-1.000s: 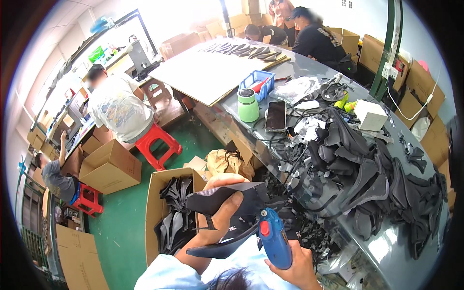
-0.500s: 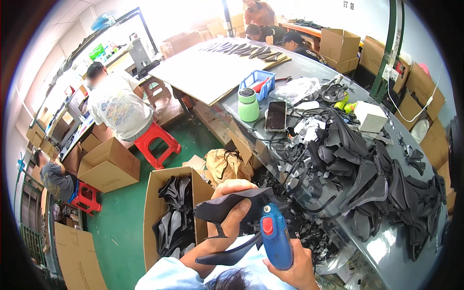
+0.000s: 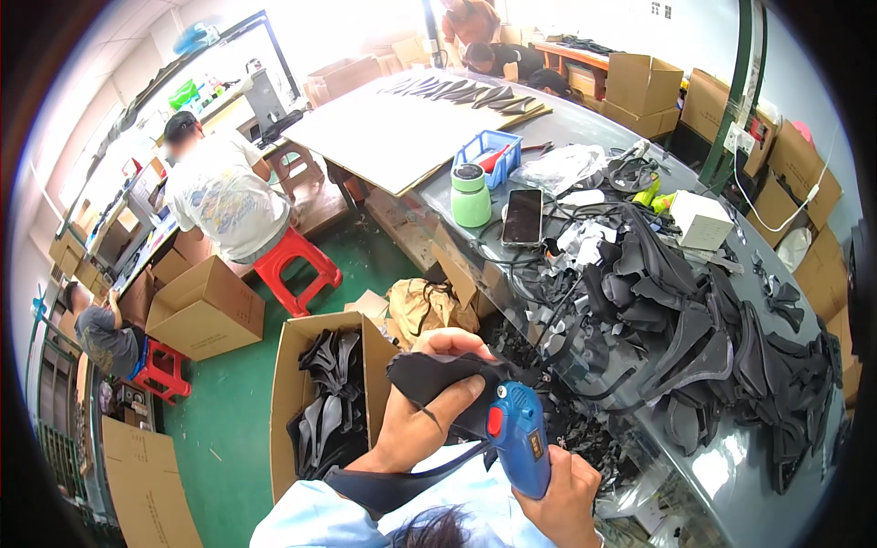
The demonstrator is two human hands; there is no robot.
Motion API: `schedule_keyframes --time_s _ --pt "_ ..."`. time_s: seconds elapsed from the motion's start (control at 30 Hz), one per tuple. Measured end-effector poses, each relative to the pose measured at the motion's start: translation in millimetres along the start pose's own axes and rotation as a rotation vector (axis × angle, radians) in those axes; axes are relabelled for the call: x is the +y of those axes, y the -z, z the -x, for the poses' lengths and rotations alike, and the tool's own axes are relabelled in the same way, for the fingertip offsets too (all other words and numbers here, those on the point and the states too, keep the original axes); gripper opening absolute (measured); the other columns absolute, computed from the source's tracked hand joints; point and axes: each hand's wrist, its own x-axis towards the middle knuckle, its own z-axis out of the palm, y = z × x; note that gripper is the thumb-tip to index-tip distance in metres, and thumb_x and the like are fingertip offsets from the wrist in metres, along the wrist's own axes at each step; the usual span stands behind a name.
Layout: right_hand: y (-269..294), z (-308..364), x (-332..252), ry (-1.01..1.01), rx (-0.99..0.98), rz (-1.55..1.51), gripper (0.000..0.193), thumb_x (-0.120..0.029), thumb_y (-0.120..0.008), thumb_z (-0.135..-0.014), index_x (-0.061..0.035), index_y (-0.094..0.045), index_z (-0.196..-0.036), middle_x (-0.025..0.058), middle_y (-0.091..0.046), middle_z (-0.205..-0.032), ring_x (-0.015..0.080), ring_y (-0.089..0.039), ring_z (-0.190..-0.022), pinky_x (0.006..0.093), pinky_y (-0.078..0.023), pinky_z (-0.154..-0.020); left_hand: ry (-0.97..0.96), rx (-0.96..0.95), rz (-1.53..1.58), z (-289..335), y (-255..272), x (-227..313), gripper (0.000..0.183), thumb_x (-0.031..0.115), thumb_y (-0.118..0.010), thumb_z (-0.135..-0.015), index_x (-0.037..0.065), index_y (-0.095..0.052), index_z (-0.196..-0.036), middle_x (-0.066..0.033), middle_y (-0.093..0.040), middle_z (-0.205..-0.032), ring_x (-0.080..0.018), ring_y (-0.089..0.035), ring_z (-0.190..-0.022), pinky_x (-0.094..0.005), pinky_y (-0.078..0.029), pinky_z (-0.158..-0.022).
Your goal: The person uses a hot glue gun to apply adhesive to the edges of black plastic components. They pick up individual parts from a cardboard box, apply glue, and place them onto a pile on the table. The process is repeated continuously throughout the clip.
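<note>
My left hand is closed on a curved black foam-like piece, the thumb lying across it and the fingers behind. A long strip of the piece hangs down past my left wrist. In my right hand is a blue handheld power tool with a red button, its top end against the right side of the black piece. The tool's working tip is hidden. Left of my hands, an open cardboard box holds several black and grey shaped pieces.
A grey table on the right bears a heap of black pieces, a phone, a green bottle and a blue basket. Black scraps lie below its edge. Other people sit around the room; one is on a red stool.
The black piece has turned and shifted slightly right in my left hand, its hanging strip swinging up toward my wrist. The blue tool has tilted, its red button now facing more left.
</note>
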Motion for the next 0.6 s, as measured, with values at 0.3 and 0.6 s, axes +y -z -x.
schedule_keyframes --time_s 0.3,0.6 --pt "-3 -3 10 0.064 -0.123 -0.097 0.049 -0.018 -0.079 -0.056 0.0018 -0.05 -0.091 0.0085 -0.055 -0.056 0.0259 -0.054 -0.046 0.0341 -0.043 -0.049 0.035 -0.299 -0.379 -11 23 7 0.031 0.003 -0.055 -0.075 0.005 -0.05 -0.106 -0.0054 -0.057 -0.092 -0.014 -0.055 -0.085 -0.0273 -0.043 -0.078" --pt "7 -3 -5 0.038 -0.073 -0.129 0.044 -0.015 -0.071 -0.062 -0.0003 -0.052 -0.099 0.015 -0.053 -0.066 0.033 -0.052 -0.057 0.041 -0.041 -0.052 0.071 -0.468 -0.488 -15 19 4 0.033 0.001 -0.057 -0.071 0.005 -0.053 -0.103 -0.0081 -0.06 -0.096 -0.0227 -0.058 -0.094 -0.033 -0.044 -0.083"
